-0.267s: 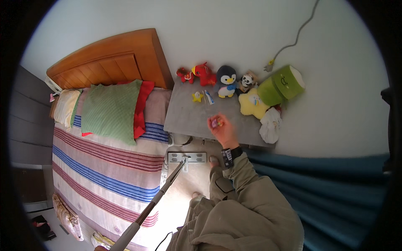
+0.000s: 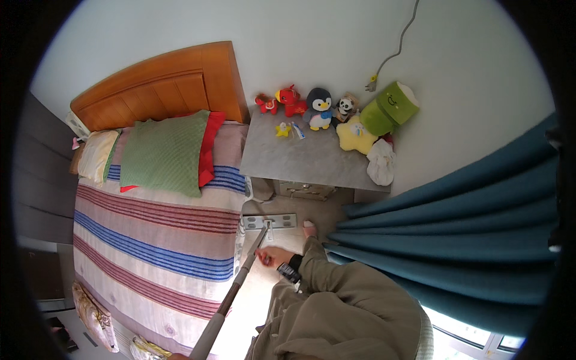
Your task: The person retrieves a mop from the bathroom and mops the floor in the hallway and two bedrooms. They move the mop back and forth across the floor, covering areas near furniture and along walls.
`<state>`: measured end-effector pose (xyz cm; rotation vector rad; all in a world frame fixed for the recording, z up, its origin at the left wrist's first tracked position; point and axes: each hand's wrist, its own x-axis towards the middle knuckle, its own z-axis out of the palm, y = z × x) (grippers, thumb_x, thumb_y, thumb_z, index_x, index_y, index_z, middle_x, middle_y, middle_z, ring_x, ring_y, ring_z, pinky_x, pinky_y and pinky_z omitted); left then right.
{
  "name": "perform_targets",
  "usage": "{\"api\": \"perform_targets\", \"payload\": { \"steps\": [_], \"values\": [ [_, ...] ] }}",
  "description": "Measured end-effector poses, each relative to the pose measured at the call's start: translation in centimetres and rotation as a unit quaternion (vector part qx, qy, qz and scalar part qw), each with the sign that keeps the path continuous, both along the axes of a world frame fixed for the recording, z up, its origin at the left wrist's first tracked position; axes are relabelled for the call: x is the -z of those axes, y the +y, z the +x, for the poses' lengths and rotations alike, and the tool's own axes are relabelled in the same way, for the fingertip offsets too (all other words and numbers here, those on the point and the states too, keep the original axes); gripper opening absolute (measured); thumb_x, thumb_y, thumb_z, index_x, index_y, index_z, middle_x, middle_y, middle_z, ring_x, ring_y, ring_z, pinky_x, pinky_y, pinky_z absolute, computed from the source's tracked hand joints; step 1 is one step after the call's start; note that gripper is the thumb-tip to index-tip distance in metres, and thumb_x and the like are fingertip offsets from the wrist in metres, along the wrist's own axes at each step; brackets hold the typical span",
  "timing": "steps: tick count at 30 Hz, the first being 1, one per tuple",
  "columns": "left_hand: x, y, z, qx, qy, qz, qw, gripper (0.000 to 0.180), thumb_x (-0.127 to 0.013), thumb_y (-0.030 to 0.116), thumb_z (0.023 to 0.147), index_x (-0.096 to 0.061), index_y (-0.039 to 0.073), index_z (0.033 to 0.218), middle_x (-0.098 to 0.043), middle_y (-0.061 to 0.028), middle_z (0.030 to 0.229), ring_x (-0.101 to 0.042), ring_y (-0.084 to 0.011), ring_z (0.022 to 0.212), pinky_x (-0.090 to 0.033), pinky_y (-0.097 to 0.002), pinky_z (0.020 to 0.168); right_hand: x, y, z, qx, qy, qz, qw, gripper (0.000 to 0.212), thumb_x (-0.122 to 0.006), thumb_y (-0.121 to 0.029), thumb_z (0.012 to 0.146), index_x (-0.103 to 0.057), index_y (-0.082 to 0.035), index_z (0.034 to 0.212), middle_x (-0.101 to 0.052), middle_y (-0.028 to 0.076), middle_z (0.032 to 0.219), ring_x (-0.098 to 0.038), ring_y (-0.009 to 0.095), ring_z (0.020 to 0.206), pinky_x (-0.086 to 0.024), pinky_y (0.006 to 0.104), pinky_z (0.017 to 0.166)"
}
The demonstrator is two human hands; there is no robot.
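Curling loosely beside the grey mop handle [image 2: 240, 282], the right hand [image 2: 273, 257] holds something small and red; whether it touches the handle is unclear

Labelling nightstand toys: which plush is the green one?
The cylinder-shaped plush leaning against the wall at the right end; the penguin, panda and yellow star aren't green.

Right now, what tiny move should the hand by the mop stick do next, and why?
Probably close the right hand around the mop handle. That hand sits right beside the pole, its grip unclear, while the flat mop head rests on the floor between the striped bed and the grey nightstand. The left hand is barely in view at the pole's lower end, so a second firm grip would likely steady it.
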<state>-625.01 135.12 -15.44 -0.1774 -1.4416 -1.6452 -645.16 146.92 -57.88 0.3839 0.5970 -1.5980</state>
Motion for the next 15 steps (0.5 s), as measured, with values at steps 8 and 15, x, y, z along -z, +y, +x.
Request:
{"api": "perform_targets", "payload": {
  "steps": [8,15],
  "values": [
    [1.4,1.4,5.2,-0.007,-0.043,-0.009,0.999,0.030,-0.052,0.006,0.077,-0.036,0.012,0.053,-0.039,-0.0021,0.044,-0.034,-0.0143,0.039,-0.028,-0.0309,0.044,-0.9,-4.5,7.4,-0.033,0.046,0.110,0.992,0.040,-0.071,-0.045,0.083,-0.053,-0.010,0.085,-0.047,0.002,0.073,-0.044,0.013,0.061,-0.042,0.0269,0.054],
    [1.8,5.3,7.7,0.040,-0.079,-0.080,0.993,0.030,-0.054,0.005,0.080,-0.042,0.008,0.053,-0.044,-0.0051,0.049,-0.039,-0.0185,0.041,-0.037,-0.0338,0.046,4.5,-0.8,10.6,-0.084,0.500,0.123,0.853,0.048,-0.063,0.003,0.082,-0.050,-0.015,0.124,-0.056,0.004,0.086,-0.052,0.012,0.072,-0.046,0.0285,0.060]
  ]
}}
